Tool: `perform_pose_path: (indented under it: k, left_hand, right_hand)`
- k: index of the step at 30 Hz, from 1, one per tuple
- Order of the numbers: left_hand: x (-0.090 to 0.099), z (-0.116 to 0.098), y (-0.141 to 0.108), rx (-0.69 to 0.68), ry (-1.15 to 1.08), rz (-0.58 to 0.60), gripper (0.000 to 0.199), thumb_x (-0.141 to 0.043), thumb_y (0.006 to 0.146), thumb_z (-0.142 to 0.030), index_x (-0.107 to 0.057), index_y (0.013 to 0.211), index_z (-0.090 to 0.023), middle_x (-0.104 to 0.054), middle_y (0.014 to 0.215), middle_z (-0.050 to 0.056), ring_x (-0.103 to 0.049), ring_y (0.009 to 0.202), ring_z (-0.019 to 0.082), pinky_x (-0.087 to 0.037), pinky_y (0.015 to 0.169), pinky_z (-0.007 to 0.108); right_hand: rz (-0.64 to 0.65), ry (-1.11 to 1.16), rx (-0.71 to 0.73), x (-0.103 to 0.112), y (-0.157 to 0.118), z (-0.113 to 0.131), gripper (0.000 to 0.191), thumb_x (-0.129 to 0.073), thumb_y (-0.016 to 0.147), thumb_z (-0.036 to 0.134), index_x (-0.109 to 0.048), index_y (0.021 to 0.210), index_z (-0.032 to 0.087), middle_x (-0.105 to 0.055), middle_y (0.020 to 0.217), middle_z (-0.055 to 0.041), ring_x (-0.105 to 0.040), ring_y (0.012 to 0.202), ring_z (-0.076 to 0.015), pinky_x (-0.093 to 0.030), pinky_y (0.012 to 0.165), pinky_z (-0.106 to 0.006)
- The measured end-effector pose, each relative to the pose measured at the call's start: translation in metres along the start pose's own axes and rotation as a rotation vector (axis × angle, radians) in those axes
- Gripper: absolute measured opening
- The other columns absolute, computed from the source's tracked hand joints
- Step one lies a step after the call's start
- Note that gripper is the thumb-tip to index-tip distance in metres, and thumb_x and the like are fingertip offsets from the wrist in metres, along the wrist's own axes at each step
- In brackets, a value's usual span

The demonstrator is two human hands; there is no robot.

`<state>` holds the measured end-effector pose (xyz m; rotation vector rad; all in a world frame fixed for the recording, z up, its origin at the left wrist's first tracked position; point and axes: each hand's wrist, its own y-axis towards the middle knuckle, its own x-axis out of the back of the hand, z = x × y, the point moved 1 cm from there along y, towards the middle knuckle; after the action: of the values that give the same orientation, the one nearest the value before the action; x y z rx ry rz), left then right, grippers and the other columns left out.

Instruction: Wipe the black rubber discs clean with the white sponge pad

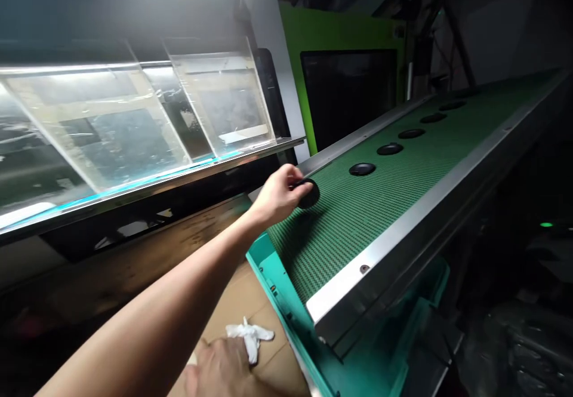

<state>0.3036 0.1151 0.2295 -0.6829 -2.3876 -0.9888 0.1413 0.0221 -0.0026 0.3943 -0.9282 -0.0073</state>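
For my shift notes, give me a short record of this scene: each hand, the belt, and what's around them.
Left hand: fingers on the edge of a black round disc.
Right hand: low, beside a crumpled white cloth on brown cardboard.
Belt: green mesh conveyor belt with a steel side rail and teal frame.
Belt load: more black discs in a line.
Rest: clear acrylic panels at left; green machine housing behind.

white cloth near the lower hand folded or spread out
Crumpled, neither: the white cloth lies in loose bunched folds on brown cardboard beside the right hand.
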Motion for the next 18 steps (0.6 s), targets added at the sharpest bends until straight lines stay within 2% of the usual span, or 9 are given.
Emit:
perform_pose_path:
  k: [2,5,7,8,10,12,14,16,18]
  left_hand:
    - [0.041,0.007,-0.05,0.135,-0.143,-0.176,0.037,-0.07,0.076,-0.039,-0.06,0.104,-0.017,-0.064,0.082,0.002,-0.058,0.067,0.012,-0.046,0.059,0.022]
    - [0.098,0.041,-0.153,0.463,-0.432,-0.433,0.041,-0.074,0.074,-0.03,-0.062,0.112,-0.018,-0.066,0.091,0.002,-0.06,0.071,0.01,-0.05,0.064,0.019]
    - [0.124,0.073,-0.228,0.652,-0.563,-0.645,0.032,-0.075,0.073,-0.021,-0.066,0.103,-0.016,-0.067,0.092,0.003,-0.06,0.068,0.008,-0.05,0.058,0.016]
    - [0.131,0.089,-0.263,0.712,-0.636,-0.742,0.025,-0.073,0.074,-0.015,-0.067,0.099,-0.015,-0.067,0.091,0.003,-0.06,0.067,0.008,-0.051,0.057,0.016]
    - [0.133,0.116,-0.319,0.813,-0.785,-0.904,0.013,-0.067,0.077,-0.009,-0.065,0.089,-0.014,-0.067,0.086,0.003,-0.062,0.066,0.01,-0.055,0.057,0.02]
    - [0.123,0.134,-0.354,0.839,-0.937,-0.98,0.01,-0.058,0.083,-0.007,-0.063,0.089,-0.014,-0.068,0.091,0.006,-0.066,0.072,0.014,-0.059,0.064,0.028]
    - [0.11,0.144,-0.37,0.853,-1.058,-0.936,0.014,-0.051,0.088,-0.009,-0.062,0.095,-0.012,-0.067,0.102,0.012,-0.069,0.086,0.02,-0.06,0.075,0.037]
    - [0.099,0.146,-0.374,0.853,-1.121,-0.854,0.017,-0.048,0.09,-0.011,-0.062,0.1,-0.01,-0.066,0.11,0.017,-0.067,0.098,0.025,-0.058,0.083,0.044]
    - [0.094,0.145,-0.375,0.804,-1.151,-0.823,0.016,-0.048,0.089,-0.01,-0.062,0.099,-0.01,-0.066,0.111,0.018,-0.065,0.103,0.027,-0.055,0.088,0.047]
  right_hand:
    - [0.035,0.017,-0.025,0.005,0.0,0.0,0.026,-0.044,0.082,0.04,-0.057,0.095,0.022,-0.068,0.079,-0.01,-0.065,0.068,-0.0298,-0.05,0.063,-0.044]
    - [0.094,-0.002,-0.017,0.011,0.001,0.002,0.029,-0.045,0.082,0.04,-0.059,0.098,0.021,-0.069,0.081,-0.0118,-0.067,0.071,-0.0316,-0.05,0.062,-0.043]
    - [0.107,-0.036,-0.023,0.012,0.0,0.002,0.03,-0.045,0.083,0.041,-0.06,0.098,0.021,-0.07,0.079,-0.0111,-0.067,0.071,-0.0312,-0.05,0.062,-0.041]
    - [0.103,-0.048,-0.029,0.012,0.0,0.002,0.03,-0.044,0.083,0.042,-0.061,0.097,0.022,-0.069,0.077,-0.0101,-0.067,0.07,-0.0303,-0.049,0.061,-0.039]
    - [0.075,-0.057,-0.04,0.011,-0.001,0.001,0.03,-0.044,0.085,0.045,-0.062,0.096,0.023,-0.069,0.077,-0.0083,-0.068,0.071,-0.0278,-0.048,0.063,-0.035]
    - [0.055,-0.044,-0.045,0.009,-0.002,-0.001,0.032,-0.044,0.087,0.046,-0.063,0.098,0.024,-0.07,0.079,-0.007,-0.068,0.073,-0.0258,-0.047,0.065,-0.033]
    - [0.004,0.017,-0.052,0.009,-0.002,-0.001,0.035,-0.042,0.089,0.047,-0.062,0.108,0.026,-0.071,0.083,-0.0066,-0.068,0.077,-0.0247,-0.047,0.069,-0.032]
    - [-0.069,0.119,-0.067,0.009,-0.005,0.002,0.04,-0.041,0.091,0.048,-0.056,0.122,0.026,-0.072,0.089,-0.007,-0.068,0.082,-0.0239,-0.047,0.072,-0.031]
    - [-0.127,0.228,-0.064,0.008,-0.009,0.008,0.045,-0.041,0.093,0.048,-0.05,0.131,0.026,-0.072,0.095,-0.007,-0.067,0.085,-0.0225,-0.047,0.074,-0.03]
